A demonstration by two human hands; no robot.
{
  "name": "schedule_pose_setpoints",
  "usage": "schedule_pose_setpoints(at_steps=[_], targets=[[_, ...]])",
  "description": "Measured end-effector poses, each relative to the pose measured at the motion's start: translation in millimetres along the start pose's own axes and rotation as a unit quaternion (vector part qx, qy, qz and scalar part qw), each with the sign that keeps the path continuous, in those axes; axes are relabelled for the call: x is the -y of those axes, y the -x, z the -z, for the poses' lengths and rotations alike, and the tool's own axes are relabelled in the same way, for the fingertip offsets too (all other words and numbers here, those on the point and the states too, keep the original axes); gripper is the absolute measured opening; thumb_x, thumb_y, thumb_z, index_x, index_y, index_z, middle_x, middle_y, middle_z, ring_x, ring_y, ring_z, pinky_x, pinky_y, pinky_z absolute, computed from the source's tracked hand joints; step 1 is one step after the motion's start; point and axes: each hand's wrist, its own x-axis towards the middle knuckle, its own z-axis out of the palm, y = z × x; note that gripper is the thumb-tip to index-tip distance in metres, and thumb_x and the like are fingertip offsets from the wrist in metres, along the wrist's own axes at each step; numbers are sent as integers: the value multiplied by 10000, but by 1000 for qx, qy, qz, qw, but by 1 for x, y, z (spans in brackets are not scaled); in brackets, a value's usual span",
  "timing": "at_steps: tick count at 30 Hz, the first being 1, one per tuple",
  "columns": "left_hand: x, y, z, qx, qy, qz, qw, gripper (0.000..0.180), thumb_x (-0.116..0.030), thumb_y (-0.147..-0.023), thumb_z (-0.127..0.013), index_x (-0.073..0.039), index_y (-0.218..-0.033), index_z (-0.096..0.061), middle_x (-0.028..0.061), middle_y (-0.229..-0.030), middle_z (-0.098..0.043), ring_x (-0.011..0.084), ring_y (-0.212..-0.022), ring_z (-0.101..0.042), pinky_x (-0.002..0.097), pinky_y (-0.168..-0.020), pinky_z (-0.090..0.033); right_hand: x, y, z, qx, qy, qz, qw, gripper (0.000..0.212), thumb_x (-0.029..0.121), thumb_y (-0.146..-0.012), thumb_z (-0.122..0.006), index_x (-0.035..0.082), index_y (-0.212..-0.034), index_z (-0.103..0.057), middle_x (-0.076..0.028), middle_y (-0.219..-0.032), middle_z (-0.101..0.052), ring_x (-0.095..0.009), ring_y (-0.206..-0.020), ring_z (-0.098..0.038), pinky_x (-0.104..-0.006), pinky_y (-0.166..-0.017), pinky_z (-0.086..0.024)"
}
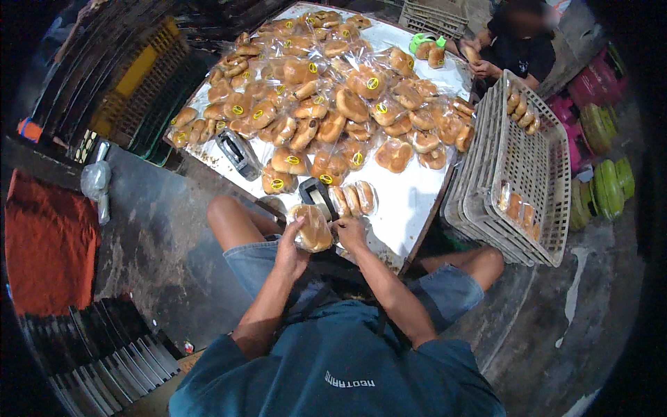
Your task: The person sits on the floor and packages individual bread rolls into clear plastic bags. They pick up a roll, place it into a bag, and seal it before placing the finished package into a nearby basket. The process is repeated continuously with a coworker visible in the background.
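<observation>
My left hand (292,244) is closed around a clear plastic bag of bread (314,229) at the table's near edge, thumb on top. At the right side of this bag, the fingers of my right hand (351,234) are pinched together on its plastic end. Just beyond my hands stands a dark tape dispenser (317,195). A clear pack of small rolls (358,199) lies right of it, close to my right fingers. Farther left on the table sits a grey tape dispenser (237,154).
Bagged and loose buns (347,104) heap over the white table (410,184). Stacked plastic crates (531,149) stand at the right, the top one holding bread packs. Across the table, a person (517,45) handles bread. Black trays (104,358) lie at lower left.
</observation>
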Motion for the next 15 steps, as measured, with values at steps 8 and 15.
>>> schedule_pose_setpoints(at_steps=[8, 15], targets=[[-28, -11, 0, 95, -99, 8, 990, 525, -194, -903, -659, -10, -1363, -488, 137, -1248, -614, 250, -1137, -619, 415, -988, -507, -20, 11, 59, 195, 153, 75, 966, 306, 300, -885, -732, 4, -811, -704, -106, -749, -660, -188, -667, -586, -345, -642, -469], [-8, -23, -16, 89, -411, -63, 905, 826, -144, -790, -749, 11, -1495, -348, 166, -1342, -554, 237, -1196, -566, 321, -1015, -457, 102, 17, 144, 278, -126, 16, 952, 299, 267, -911, -746, 8, -776, -678, -47, -734, -647, -95, -669, -542, -286, -634, -470]])
